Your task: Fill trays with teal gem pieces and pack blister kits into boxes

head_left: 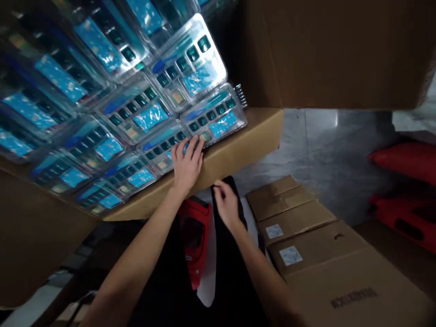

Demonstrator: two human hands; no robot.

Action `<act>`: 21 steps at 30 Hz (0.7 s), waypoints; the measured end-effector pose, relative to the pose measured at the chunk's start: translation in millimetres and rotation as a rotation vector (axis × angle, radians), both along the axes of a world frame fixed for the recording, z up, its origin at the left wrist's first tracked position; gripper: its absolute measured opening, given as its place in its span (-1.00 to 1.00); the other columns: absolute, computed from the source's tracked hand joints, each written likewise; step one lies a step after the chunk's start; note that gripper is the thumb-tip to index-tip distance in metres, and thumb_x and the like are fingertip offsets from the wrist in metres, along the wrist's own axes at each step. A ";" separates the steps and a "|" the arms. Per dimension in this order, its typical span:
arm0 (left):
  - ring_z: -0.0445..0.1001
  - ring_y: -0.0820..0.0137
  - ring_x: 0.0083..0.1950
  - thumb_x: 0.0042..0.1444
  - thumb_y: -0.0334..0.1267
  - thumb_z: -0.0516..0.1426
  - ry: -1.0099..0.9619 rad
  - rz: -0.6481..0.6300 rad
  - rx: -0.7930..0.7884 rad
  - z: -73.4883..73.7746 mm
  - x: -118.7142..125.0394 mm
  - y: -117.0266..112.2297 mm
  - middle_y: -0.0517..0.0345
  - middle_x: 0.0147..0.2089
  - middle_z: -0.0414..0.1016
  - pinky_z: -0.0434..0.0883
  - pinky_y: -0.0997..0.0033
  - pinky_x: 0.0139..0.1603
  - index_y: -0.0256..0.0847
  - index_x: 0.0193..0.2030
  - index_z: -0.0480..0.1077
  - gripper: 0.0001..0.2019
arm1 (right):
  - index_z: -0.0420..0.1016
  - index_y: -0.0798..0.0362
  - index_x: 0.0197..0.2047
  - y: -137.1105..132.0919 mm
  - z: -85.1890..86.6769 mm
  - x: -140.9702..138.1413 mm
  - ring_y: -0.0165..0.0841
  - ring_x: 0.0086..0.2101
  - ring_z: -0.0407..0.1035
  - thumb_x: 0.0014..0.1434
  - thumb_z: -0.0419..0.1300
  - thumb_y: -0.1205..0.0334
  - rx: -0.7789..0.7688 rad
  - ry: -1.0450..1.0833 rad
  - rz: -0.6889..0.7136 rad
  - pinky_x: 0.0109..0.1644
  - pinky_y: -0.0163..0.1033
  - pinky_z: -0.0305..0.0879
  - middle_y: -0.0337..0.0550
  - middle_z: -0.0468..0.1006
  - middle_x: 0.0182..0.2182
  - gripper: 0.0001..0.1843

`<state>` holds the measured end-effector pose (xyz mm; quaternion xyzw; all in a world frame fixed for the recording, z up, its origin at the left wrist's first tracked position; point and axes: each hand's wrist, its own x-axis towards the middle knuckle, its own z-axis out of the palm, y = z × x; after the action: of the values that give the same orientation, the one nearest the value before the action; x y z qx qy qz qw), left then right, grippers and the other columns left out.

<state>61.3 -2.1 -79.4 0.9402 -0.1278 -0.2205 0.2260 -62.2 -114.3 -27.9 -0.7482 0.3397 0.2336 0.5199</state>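
Observation:
My left hand [187, 163] lies with its fingers spread on the clear plastic packs at the front edge of an open cardboard box [245, 136]. Its fingertips touch where the front pack [214, 113] meets the one beside it. Each pack shows a row of dark green squares, a blue patterned panel and a blue-green stick-like item. Lower and to the right, my right hand [227, 204] hovers apart from the packs, its fingers curled inward. Nothing shows in that hand, though its inner side is partly hidden.
Several packs fill the box in rows. A raised cardboard flap [340, 54] stands at the back right. Closed cartons [306, 231] with white labels line the lower right. Red objects [408, 159] are at the right edge, and a red piece [195, 240] lies below my arms.

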 end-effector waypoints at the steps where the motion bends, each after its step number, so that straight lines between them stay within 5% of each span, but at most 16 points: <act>1: 0.20 0.09 0.33 0.33 -0.25 -0.07 0.007 0.007 0.014 0.1 -0.3 -1.3 -0.08 0.29 0.34 0.02 -0.12 0.34 -0.13 0.26 0.31 -0.59 | 0.43 0.08 -0.02 -26.9 -0.4 11.8 -0.20 -0.05 0.44 0.35 -0.05 0.13 -0.052 -0.036 0.008 0.12 0.00 0.38 0.03 0.55 -0.10 -0.68; 5: 0.25 0.09 0.30 0.32 -0.23 -0.07 0.014 0.034 0.007 1.2 -2.9 0.8 -0.09 0.29 0.33 0.03 -0.13 0.33 -0.08 0.20 0.38 -0.61 | 0.26 0.10 0.19 -90.1 -17.5 84.9 -0.19 0.22 0.20 0.34 -0.09 0.04 -0.248 -0.241 0.134 0.36 0.06 0.07 0.11 0.35 0.16 -0.54; 9: 0.05 -0.07 0.42 0.27 -0.04 -0.02 -0.021 0.235 0.057 -0.8 -10.0 12.1 -0.39 0.39 0.08 -0.15 -0.28 0.37 -0.32 0.23 0.32 -0.49 | -0.01 0.20 0.35 -84.9 -42.6 142.7 -0.08 0.31 0.05 0.34 -0.07 0.07 -0.336 -0.261 0.296 0.38 0.16 -0.02 0.22 0.17 0.28 -0.39; 14: -0.33 -0.07 0.50 0.28 0.05 -0.11 0.013 0.375 0.169 -9.6 -17.7 24.3 -0.50 0.46 -0.23 -0.26 -0.31 0.38 -0.49 0.38 0.00 -0.29 | 0.00 0.25 0.34 -64.7 -51.5 158.0 -0.03 0.29 0.09 0.34 -0.05 0.21 -0.314 -0.117 0.241 0.37 0.13 0.03 0.29 0.18 0.27 -0.43; 21: -0.31 -0.06 0.50 0.27 0.04 -0.09 -0.020 0.376 0.184 -15.2 -20.8 26.4 -0.44 0.47 -0.20 -0.23 -0.37 0.36 -0.38 0.42 -0.07 -0.30 | 0.18 0.17 0.28 -84.6 -36.4 159.5 -0.02 0.25 0.18 0.29 0.08 0.18 -0.227 -0.094 0.255 0.35 0.17 0.06 0.26 0.29 0.22 -0.46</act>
<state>40.5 24.4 -94.6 0.9663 0.0684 -0.1757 0.1752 97.4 -198.9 -64.3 -0.8491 0.2415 0.2226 0.4136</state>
